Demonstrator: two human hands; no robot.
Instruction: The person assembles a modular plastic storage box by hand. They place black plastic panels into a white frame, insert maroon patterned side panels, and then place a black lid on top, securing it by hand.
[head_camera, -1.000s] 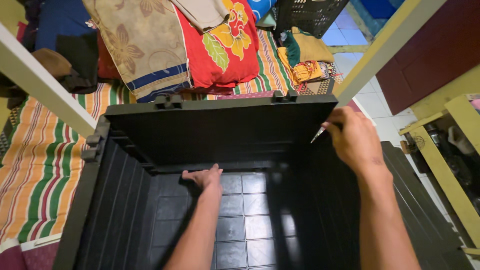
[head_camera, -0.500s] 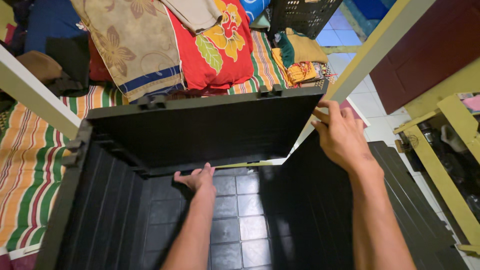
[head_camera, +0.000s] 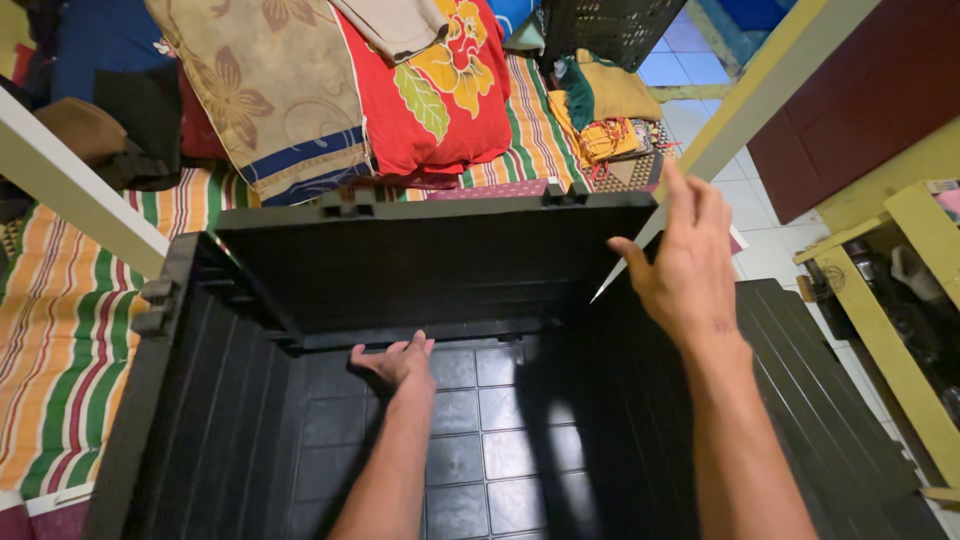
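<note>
Black plastic bin (head_camera: 250, 400), one: left hand (head_camera: 400, 362) grips its back panel's lower edge, right hand (head_camera: 690, 270) spread open above.

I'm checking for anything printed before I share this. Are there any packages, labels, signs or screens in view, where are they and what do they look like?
None can be made out.
Nearest to a container: the black plastic bin, centre, boxy with ribbed walls; left hand inside it, right hand at its top right corner.
Black slotted crate, top centre.
</note>
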